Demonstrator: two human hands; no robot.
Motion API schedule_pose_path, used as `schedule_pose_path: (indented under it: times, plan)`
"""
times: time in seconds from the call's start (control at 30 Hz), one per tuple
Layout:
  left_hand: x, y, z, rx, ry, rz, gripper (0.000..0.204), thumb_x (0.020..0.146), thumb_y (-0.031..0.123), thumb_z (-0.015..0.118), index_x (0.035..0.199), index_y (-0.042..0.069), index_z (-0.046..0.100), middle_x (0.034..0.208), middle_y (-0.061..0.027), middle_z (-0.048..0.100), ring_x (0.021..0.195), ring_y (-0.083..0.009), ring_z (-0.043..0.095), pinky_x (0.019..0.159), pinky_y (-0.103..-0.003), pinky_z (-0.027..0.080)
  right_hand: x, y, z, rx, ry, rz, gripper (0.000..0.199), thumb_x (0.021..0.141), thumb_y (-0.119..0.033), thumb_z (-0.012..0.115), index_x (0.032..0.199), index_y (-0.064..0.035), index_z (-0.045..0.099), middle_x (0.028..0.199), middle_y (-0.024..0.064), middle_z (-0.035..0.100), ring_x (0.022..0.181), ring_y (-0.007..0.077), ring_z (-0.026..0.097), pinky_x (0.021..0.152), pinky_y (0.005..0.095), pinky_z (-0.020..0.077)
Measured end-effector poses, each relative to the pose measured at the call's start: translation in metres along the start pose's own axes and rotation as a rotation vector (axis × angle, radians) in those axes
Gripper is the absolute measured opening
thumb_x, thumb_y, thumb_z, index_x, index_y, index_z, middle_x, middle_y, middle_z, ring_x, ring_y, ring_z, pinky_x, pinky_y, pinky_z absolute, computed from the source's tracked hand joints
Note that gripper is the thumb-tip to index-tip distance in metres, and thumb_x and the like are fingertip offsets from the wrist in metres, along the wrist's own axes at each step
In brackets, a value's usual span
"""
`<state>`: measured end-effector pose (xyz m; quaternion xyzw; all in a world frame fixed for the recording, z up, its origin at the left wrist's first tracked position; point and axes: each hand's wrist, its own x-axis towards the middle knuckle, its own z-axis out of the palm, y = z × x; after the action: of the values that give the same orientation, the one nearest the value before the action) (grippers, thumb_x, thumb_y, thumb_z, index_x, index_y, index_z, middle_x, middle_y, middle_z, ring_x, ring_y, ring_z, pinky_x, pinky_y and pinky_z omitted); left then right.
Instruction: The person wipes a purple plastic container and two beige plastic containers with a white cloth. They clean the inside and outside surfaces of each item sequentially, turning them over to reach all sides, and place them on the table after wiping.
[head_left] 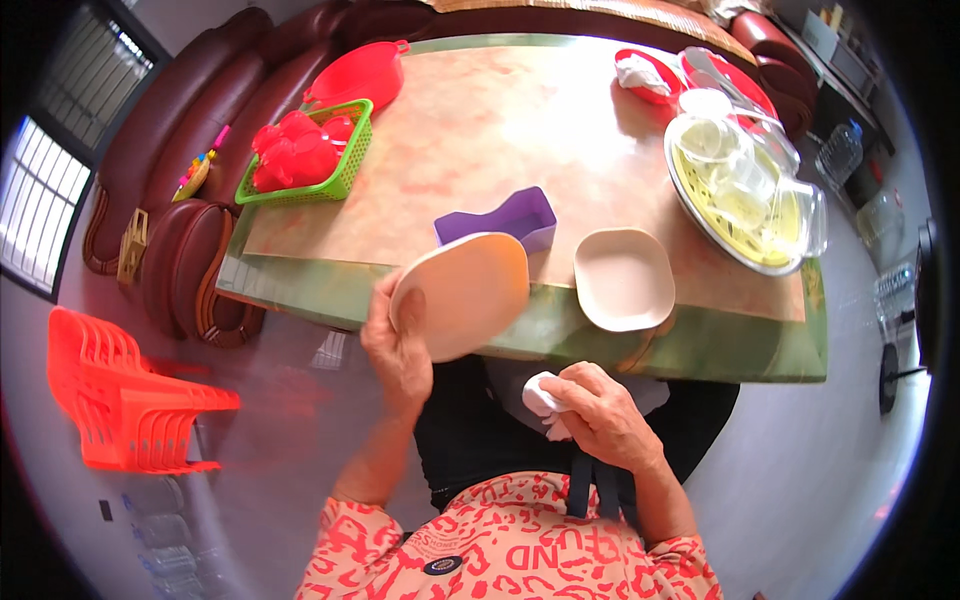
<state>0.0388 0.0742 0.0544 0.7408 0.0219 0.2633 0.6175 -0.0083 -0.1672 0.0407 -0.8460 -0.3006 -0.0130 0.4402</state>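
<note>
My left hand grips a cream-coloured plate by its left edge, thumb on its face, and holds it tilted over the table's near edge. In my right hand is a bunched white cloth, held above my lap and apart from the plate. A similar square cream plate lies on the table, right of the held one. Just behind the held plate stands a purple open box, its lower front partly hidden.
On the table stand a green basket of red items and a red colander at left. A wide bowl of clear cups and red bowls are at right. Stacked orange-red stools stand on the floor at left.
</note>
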Motion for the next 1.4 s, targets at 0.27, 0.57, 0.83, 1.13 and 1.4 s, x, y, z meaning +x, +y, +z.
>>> schedule_pose_path:
  times: [0.27, 0.57, 0.83, 1.13, 1.4]
  plan:
    - [0.106, 0.017, 0.028, 0.276, -0.191, 0.535, 0.021, 0.087, 0.003, 0.067, 0.108, 0.001, 0.066, 0.091, -0.0076, 0.065, 0.082, -0.0161, 0.062, 0.072, -0.027, 0.051, 0.007, 0.017, 0.017, 0.070, 0.041, 0.014, 0.039, 0.079, 0.001, 0.063, 0.117, -0.0064, 0.059, 0.100, 0.0161, 0.060, 0.092, 0.0357, 0.059, 0.077, 0.0423, 0.0512]
    - [0.149, -0.011, 0.068, 0.565, -0.536, 0.584, 0.019, 0.081, 0.009, 0.069, 0.099, 0.008, 0.072, 0.084, -0.0109, 0.067, 0.075, -0.0273, 0.064, 0.067, -0.034, 0.052, 0.005, 0.036, 0.026, 0.107, -0.017, 0.079, 0.040, 0.079, 0.000, 0.064, 0.118, -0.0071, 0.058, 0.100, 0.0161, 0.059, 0.092, 0.0362, 0.059, 0.077, 0.0426, 0.0512]
    - [0.160, -0.034, 0.081, 0.570, -0.609, 0.467, 0.022, 0.080, 0.014, 0.071, 0.101, 0.009, 0.072, 0.085, -0.0105, 0.067, 0.075, -0.0278, 0.064, 0.068, -0.034, 0.052, 0.007, 0.041, 0.027, 0.197, -0.039, 0.125, 0.041, 0.078, 0.001, 0.063, 0.118, -0.0061, 0.058, 0.099, 0.0164, 0.060, 0.087, 0.0353, 0.061, 0.075, 0.0413, 0.0522]
    - [0.136, 0.000, 0.082, 0.599, -0.347, 0.771, 0.040, 0.071, 0.019, 0.080, 0.108, 0.008, 0.067, 0.103, -0.0102, 0.065, 0.095, -0.0299, 0.061, 0.084, -0.040, 0.049, 0.000, 0.028, -0.001, 0.337, -0.118, 0.255, 0.050, 0.084, -0.006, 0.060, 0.131, -0.0025, 0.045, 0.104, 0.0187, 0.053, 0.092, 0.0349, 0.055, 0.081, 0.0401, 0.0470]
    - [0.025, 0.001, 0.104, 0.405, -0.770, 0.778, 0.040, 0.063, 0.017, 0.082, 0.100, 0.012, 0.068, 0.102, -0.0065, 0.062, 0.098, -0.0280, 0.059, 0.083, -0.040, 0.050, -0.045, 0.019, -0.017, 0.744, 0.106, 0.753, 0.035, 0.082, -0.004, 0.067, 0.115, 0.0030, 0.058, 0.092, 0.0119, 0.066, 0.075, 0.0150, 0.065, 0.067, 0.0271, 0.0534]
